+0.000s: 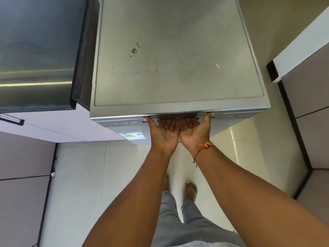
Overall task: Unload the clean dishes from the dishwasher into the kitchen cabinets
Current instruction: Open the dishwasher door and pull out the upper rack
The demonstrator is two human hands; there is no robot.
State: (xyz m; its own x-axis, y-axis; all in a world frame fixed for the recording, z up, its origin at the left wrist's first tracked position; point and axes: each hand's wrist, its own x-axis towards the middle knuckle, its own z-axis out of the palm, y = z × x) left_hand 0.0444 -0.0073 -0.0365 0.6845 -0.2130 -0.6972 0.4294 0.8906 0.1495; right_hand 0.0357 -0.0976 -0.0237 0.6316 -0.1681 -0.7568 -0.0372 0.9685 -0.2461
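A silver freestanding dishwasher (pixel 174 56) fills the upper middle of the head view, seen from above, its door closed. Both palms face up at its front top edge. My left hand (pixel 164 132) and my right hand (pixel 195 131) lie side by side, their fingers hooked into the recessed door handle (pixel 179 116) under the control strip. The fingertips are hidden inside the recess. Each thumb rests against the front edge. No dishes are visible.
A stainless steel refrigerator (pixel 35 56) stands close on the left. Grey cabinet fronts (pixel 23 166) line the lower left, and more cabinets with a white counter edge (pixel 302 50) run along the right. Pale floor tiles (pixel 80 184) lie underfoot, with my bare feet below.
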